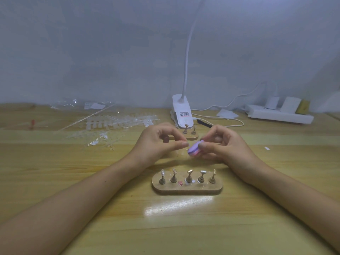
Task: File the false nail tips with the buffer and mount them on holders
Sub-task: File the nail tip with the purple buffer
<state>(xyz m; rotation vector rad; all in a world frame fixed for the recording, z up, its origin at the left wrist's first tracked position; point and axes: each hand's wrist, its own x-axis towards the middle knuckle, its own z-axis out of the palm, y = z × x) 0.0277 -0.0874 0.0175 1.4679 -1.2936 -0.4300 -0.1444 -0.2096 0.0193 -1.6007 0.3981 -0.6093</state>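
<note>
The right hand's point(226, 144) fingers point(203, 145) pinch the purple buffer point(194, 150) at mid-frame. The left hand's point(158, 142) thumb and forefinger press together beside it; I cannot tell whether they hold a tip. Below them, a wooden base point(187, 189) carries five upright holders point(189, 176). Clear nail tips point(114, 126) lie scattered at left; a clip lamp point(182, 113) stands behind. Both forearms rest on the tabletop point(73, 153).

The picture is dim, bluish and soft throughout, with a grainy haze over the far wall point(92, 52). Light falls from above, leaving a white glare patch on the near table point(110, 227) and faint shadows. The table's far edge bows with wide-angle distortion.
</note>
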